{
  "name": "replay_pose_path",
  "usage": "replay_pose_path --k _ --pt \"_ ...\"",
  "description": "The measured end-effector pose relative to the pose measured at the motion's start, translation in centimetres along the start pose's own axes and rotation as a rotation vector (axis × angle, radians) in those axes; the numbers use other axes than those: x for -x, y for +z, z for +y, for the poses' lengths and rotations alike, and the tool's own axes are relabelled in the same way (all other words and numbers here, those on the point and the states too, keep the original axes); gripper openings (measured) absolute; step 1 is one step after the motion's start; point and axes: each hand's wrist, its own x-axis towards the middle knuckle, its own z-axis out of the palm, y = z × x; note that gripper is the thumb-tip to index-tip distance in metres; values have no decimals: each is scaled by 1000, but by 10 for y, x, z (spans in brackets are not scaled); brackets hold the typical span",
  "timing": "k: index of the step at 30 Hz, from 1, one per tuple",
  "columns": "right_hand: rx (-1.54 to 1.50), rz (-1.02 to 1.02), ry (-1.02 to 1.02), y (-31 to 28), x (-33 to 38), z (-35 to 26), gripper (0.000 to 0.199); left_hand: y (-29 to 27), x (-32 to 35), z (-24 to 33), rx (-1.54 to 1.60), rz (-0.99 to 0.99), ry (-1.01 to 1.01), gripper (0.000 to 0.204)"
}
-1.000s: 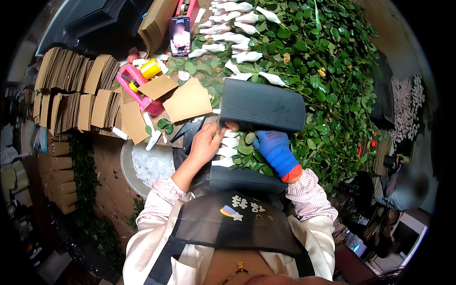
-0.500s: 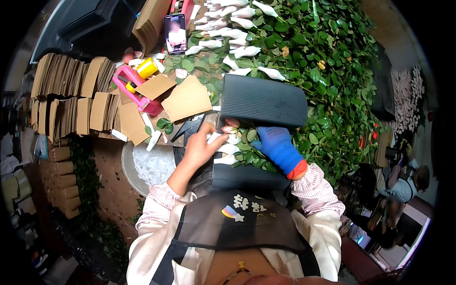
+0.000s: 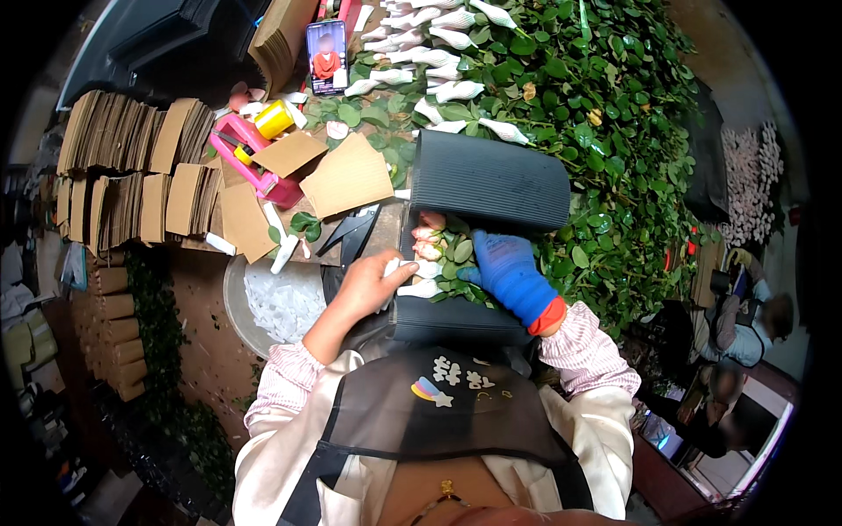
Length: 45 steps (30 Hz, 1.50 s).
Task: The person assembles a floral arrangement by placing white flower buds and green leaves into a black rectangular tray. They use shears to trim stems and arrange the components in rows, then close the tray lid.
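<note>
A ribbed dark grey trough (image 3: 491,175) with raised near and far sides holds several leafy roses. Pale pink rose heads (image 3: 427,235) lie bare at its left end, and nearer to me sit blooms in white net sleeves (image 3: 424,288). My bare left hand (image 3: 368,285) is closed at the sleeved blooms, thumb and fingers pinching a white net sleeve (image 3: 395,266). Over the rose stems and leaves (image 3: 458,254) rests my right hand (image 3: 511,270) in a blue glove, its thumb and fingers apart. Its fingertips are partly hidden against the leaves.
Black scissors (image 3: 351,231) lie left of the trough, beside cardboard pieces (image 3: 348,178) and a pink tape dispenser (image 3: 254,162). A phone (image 3: 327,58) stands behind. A bowl of white scraps (image 3: 232,298) sits lower left. Sleeved roses (image 3: 456,90) are heaped at the back.
My left hand has drawn back left and toward me, uncovering the pink rose heads. My gloved right hand has shifted only slightly. The phone's picture has changed.
</note>
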Motion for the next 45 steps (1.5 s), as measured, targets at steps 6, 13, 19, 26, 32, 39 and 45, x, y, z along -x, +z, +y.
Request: replay_pose_path --k 6,13,19,26,32,39,45 --pt "-8 56 49 11 1 2 75 -1 6 -19 324 34 -14 30" --pt "-139 191 24 -36 43 -5 62 -47 23 -24 303 88 -12 21" --pt "-104 -51 -363 -36 30 -24 32 -25 3 14 -37 -372 26 37" --pt "52 -176 -260 -1 12 -33 19 -6 20 17 0 -81 117 33" --pt "123 -205 -244 13 7 -25 21 -82 55 -14 -199 101 -25 33" --pt "174 -278 -355 13 -3 -26 22 -51 38 -4 -345 171 214 55" --pt "119 -284 -313 -31 15 -25 21 4 -18 -5 -124 -51 341 101"
